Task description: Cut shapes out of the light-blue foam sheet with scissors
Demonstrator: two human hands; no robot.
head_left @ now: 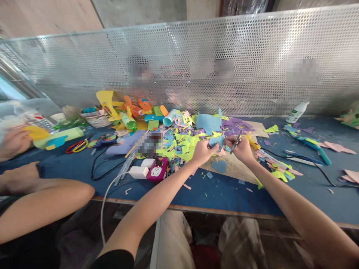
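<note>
Over the middle of the table, my left hand (205,152) pinches a small light-blue paper piece (216,142). The right hand (241,148) is closed around a slim grey pen-like tool (236,142), which stands slanted; its exact kind is too blurred to tell. Its fingertips are close to the right edge of the blue piece, and I cannot tell if they touch it. Just below both hands, a light-blue heart-shaped cutout (219,166) lies by a brown paper sheet (238,171). Yellow-green scraps (183,144) are heaped beside my left hand.
A purple power adapter (157,170) with white plugs and a cable sits left of my forearm. Red and yellow scissors (77,146) lie farther left, near another person's arm (45,198). A white glue bottle (297,112) stands back right. A perforated metal screen (179,67) borders the table.
</note>
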